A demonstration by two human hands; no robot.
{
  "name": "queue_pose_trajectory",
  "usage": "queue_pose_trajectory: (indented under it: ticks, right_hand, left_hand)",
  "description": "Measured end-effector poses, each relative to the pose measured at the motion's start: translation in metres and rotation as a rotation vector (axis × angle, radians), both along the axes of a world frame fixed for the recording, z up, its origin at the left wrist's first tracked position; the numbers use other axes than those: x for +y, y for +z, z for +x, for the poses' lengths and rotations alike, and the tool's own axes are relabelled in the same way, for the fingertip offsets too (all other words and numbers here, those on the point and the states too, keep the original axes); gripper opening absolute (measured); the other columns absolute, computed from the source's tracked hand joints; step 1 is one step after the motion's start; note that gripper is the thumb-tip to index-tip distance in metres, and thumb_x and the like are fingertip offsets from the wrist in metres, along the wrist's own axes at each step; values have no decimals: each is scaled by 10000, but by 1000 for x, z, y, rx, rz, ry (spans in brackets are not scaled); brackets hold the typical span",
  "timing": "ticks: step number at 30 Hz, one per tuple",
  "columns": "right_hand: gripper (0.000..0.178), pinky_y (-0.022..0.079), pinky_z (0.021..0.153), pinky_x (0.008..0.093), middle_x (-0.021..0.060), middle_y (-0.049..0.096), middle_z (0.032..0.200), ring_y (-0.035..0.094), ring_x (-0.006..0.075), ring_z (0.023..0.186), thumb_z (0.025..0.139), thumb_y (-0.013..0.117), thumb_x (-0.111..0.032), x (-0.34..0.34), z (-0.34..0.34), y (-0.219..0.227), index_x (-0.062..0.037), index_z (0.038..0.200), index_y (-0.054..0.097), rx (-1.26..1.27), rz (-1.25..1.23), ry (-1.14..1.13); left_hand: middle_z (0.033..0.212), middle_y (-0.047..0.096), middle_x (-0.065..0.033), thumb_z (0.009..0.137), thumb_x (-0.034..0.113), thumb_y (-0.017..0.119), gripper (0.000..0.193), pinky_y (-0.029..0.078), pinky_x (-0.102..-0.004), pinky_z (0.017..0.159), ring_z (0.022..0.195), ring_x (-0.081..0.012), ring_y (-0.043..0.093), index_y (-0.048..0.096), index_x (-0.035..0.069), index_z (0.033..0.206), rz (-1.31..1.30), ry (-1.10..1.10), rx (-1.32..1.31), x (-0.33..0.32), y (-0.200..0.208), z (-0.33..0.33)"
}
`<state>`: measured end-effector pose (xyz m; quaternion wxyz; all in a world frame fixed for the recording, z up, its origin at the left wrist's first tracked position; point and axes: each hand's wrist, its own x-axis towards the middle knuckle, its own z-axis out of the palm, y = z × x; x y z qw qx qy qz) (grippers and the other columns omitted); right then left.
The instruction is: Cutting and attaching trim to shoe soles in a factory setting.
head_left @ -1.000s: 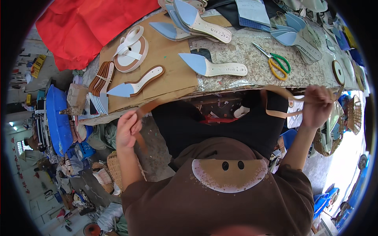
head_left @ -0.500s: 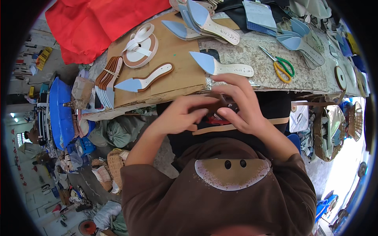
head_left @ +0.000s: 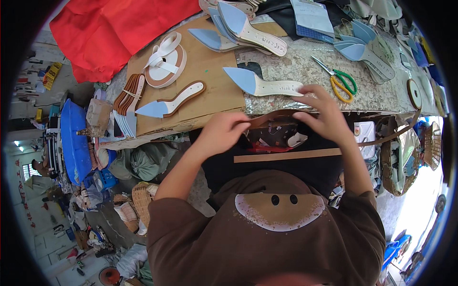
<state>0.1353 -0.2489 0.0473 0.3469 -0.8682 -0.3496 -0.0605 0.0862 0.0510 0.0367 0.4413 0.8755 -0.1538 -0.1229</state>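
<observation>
My left hand point(head_left: 223, 131) pinches one end of a narrow brown strip point(head_left: 273, 115) at the table's front edge. The strip bows across to my right hand point(head_left: 328, 116), whose thumb lies against it; its other fingers spread by the heel of a shoe insole point(head_left: 244, 82), pale with a blue pointed toe. Past that hand, the brown strip runs on to a roll point(head_left: 414, 95) at the table's right end. Across my dark-covered lap lies a straight tan strip point(head_left: 286, 156). A brown-edged insole point(head_left: 174, 101) lies on cardboard to the left.
Scissors point(head_left: 338, 81) with green and yellow handles lie right of the insole. Insole stacks point(head_left: 260, 34) stand behind, beside a white tape roll point(head_left: 167, 64). Bundled insoles point(head_left: 130, 102) sit at left, near red cloth point(head_left: 124, 33). A blue tub point(head_left: 75, 143) stands left of the table.
My hands have moved apart, the right one rightward, with the brown strip now stretched between them. The tan strip on my lap shows more fully.
</observation>
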Motion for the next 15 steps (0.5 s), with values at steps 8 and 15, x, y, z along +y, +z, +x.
queue_pose_trajectory:
  ticks: [8,15]
  right_hand:
    - [356,485,573,282,60,644,748,600,95,593,955,606,-330,49,23,-37,16,1036,636,696,279,85]
    - [176,405,470,210,-24,559,639,515,45,522,958,622,-180,41,43,-13,-4,969,615,893,592,29]
  left_hand:
    - [756,643,-114,792,247,710,179,476,-434,709,835,-315,629,698,93,884,157,53,-389,-39,22,109]
    - [724,616,-100,816,237,693,158,467,-469,676,782,-326,617,646,99,878,653,107,-613,-28,-29,119]
